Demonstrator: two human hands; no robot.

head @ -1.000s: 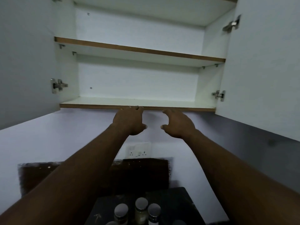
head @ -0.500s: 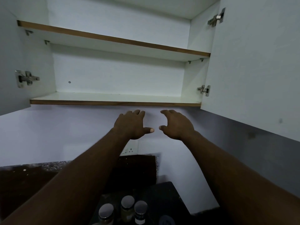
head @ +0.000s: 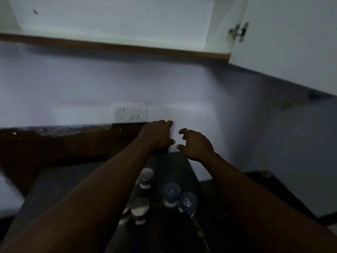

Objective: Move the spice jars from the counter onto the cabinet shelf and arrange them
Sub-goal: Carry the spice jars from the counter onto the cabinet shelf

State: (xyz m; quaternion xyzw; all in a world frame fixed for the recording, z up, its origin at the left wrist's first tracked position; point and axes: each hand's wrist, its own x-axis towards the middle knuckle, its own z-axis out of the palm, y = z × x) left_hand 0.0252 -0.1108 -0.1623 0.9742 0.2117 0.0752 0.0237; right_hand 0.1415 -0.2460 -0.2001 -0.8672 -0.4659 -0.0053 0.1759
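Spice jars (head: 171, 191) stand in a loose cluster on the dark surface (head: 164, 238) low in the view, between the two forearms; none sits on the shelf. Going left to right through the cluster, a front jar (head: 139, 207) with a shiny lid is nearest the left forearm. A back jar (head: 146, 178) stands behind it, closer to the wall. A middle jar (head: 171, 198) and a right jar (head: 187, 202) stand just beside each other, perhaps touching. All four are upright, and blur hides their labels. At the far left a dark brown band (head: 54, 143) runs along the foot of the pale wall (head: 73, 88), and a white socket plate (head: 131, 112) is set in the wall above its right end. The left hand (head: 156, 136) is held in the air just below and right of that plate, back of the hand to the camera, fingers loosely bent and holding nothing. The right hand (head: 197, 145) hangs just beside it, the thumbs near but apart, fingers spread and curved like a claw, also holding nothing. Both hands are above and beyond the jars and touch none of them. Overhead, the shelf (head: 127, 49) shows its wooden front edge across the top of the view. At its right end the white cabinet door (head: 291, 42) stands swung out on a metal hinge (head: 238, 31).
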